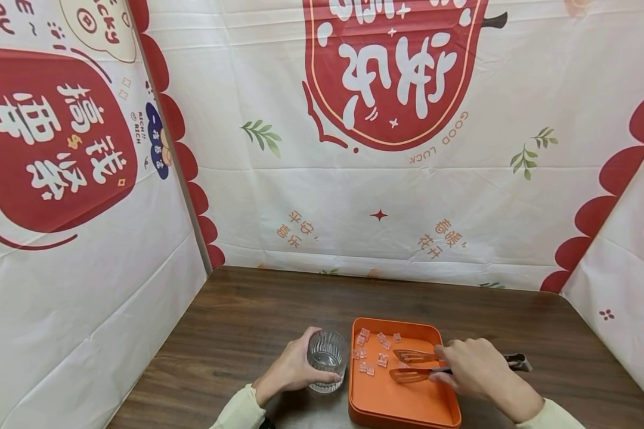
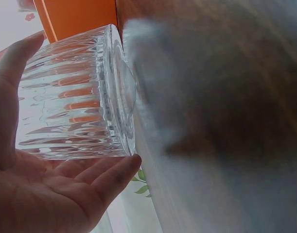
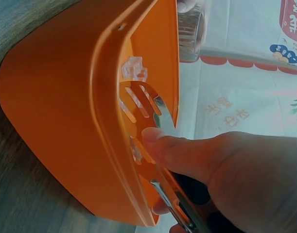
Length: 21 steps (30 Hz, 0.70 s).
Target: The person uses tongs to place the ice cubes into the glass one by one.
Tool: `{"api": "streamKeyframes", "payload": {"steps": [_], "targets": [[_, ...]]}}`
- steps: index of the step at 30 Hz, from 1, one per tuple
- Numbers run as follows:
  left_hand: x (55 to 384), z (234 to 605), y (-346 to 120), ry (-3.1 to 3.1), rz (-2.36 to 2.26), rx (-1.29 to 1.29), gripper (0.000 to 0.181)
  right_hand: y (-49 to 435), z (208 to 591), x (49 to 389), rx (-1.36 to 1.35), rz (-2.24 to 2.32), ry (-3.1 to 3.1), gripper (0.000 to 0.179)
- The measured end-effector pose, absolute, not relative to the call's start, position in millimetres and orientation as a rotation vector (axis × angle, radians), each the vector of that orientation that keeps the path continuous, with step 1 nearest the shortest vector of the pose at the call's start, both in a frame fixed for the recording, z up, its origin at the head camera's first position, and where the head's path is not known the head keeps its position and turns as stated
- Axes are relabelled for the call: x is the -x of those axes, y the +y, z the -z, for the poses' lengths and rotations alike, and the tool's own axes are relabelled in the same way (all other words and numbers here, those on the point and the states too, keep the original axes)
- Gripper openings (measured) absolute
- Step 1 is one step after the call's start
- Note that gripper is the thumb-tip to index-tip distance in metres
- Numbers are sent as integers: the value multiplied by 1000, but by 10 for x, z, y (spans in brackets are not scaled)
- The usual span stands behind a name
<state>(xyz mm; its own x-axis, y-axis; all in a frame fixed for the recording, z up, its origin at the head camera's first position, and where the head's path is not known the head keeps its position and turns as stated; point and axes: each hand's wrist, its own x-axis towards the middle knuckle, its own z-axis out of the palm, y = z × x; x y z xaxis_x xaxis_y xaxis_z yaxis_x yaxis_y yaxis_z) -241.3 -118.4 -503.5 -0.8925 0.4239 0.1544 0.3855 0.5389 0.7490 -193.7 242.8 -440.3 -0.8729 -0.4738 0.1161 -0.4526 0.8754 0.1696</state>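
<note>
My left hand (image 1: 295, 364) holds a clear ribbed glass (image 1: 327, 360) from its left side, thumb at the front and fingers behind. In the left wrist view the glass (image 2: 70, 97) lies between thumb and fingers. My right hand (image 1: 477, 366) grips a pair of tongs (image 1: 413, 375) with slotted tips, which are spread apart over an orange tray (image 1: 402, 405). Several small clear ice-like cubes (image 1: 382, 359) lie in the tray's left and far part. In the right wrist view cubes (image 3: 134, 68) show just beyond the slotted tip (image 3: 138, 99).
The tray stands on a dark wood-grain table (image 1: 257, 310), just right of the glass. Its raised rim (image 1: 356, 333) separates the cubes from the glass. White printed cloth (image 1: 381, 196) hangs behind the table and along both sides.
</note>
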Motion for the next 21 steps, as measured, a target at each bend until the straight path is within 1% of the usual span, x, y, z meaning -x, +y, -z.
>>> {"api": "streamKeyframes", "payload": {"steps": [21], "targets": [[2401, 5021, -1182, 2728, -1291, -720, 88, 2406, 4426, 1957, -724, 225, -2902, 33]]}}
